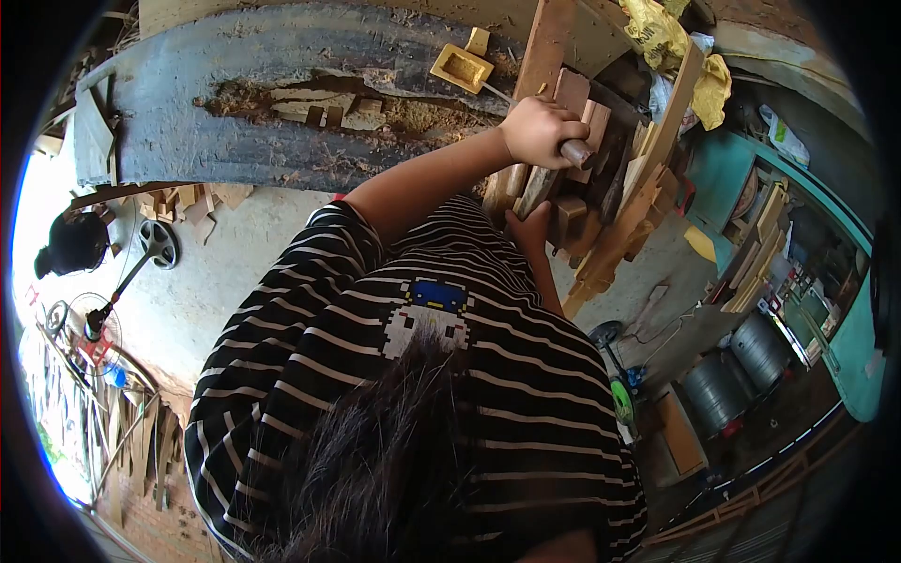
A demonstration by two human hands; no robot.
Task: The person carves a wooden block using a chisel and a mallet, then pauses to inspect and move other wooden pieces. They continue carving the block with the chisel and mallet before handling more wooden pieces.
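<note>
My left hand (547, 131) is closed round the wooden handle (577, 152) of a chisel-like tool. From the fist its thin metal shaft (497, 91) points toward a small yellow tray-shaped block (462, 69). Lower down, my right hand (531, 227) is among wooden pieces, thumb and finger on either side of a wooden handle (535, 190); its other fingers are hidden. Under my left forearm lies a large dark wooden slab (253, 141) with a ragged hollow (328, 105). Chips and dust are scattered over it.
Wooden blocks and handles crowd a wooden rack (648, 188) on the right. Yellow plastic bags (657, 33) hang behind it. A standing fan (94, 328) and scrap boards (131, 441) are at left. Metal drums (718, 385) and a teal cabinet (727, 169) stand at right.
</note>
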